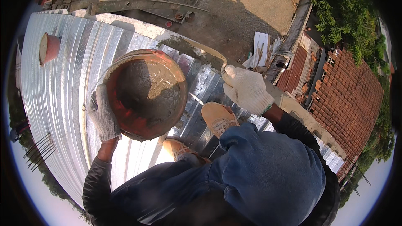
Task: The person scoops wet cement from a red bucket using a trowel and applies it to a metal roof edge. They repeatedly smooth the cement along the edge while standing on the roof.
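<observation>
My left hand [103,115], in a light knitted glove, is closed on the left rim of a round, mortar-crusted orange bucket [179,73]. Grey wet mortar [163,83] lies inside it, part lit and part in shadow. My right hand [247,90], also gloved, is wrapped round the handle of a trowel [211,53]. The trowel's blade points left along the top of a wall edge, beside a dark patch of wet mortar [178,45]. My two tan shoes [220,119] stand on corrugated metal sheeting just right of the bucket.
Shiny corrugated metal sheeting [71,79] spreads to the left, with a small red bucket [50,49] on it. Beyond the wall edge the ground [217,21] lies far below. A tiled roof [347,104] and trees [351,12] are at the right; a curved beam [125,4] crosses the far left.
</observation>
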`<state>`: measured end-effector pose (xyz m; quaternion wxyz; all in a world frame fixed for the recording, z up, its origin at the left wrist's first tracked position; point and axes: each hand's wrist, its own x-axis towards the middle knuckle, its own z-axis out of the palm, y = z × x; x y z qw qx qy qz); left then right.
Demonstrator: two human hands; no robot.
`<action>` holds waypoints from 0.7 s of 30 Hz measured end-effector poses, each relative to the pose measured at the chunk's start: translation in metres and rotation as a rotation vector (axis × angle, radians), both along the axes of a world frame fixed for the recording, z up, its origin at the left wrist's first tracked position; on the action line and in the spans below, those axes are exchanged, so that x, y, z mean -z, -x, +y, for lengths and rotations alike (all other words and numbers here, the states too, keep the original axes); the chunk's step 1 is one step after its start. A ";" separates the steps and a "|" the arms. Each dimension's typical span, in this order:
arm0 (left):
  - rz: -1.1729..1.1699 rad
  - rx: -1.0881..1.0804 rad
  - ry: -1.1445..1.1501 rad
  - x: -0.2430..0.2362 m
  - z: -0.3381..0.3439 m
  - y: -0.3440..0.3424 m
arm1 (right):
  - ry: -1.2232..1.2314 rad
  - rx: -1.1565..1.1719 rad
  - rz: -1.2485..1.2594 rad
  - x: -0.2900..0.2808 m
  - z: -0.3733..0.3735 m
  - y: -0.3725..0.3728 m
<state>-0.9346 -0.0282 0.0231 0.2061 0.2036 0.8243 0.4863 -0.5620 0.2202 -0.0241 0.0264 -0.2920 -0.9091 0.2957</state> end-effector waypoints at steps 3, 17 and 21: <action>-0.100 -0.120 0.007 -0.007 0.004 -0.010 | 0.017 0.004 -0.105 0.006 0.001 0.003; -0.059 -0.113 0.026 -0.005 -0.014 0.008 | 0.038 -0.079 -0.199 0.049 0.001 0.040; -0.047 -0.129 0.042 -0.008 -0.018 0.002 | 0.075 -0.112 -0.340 0.027 -0.001 0.018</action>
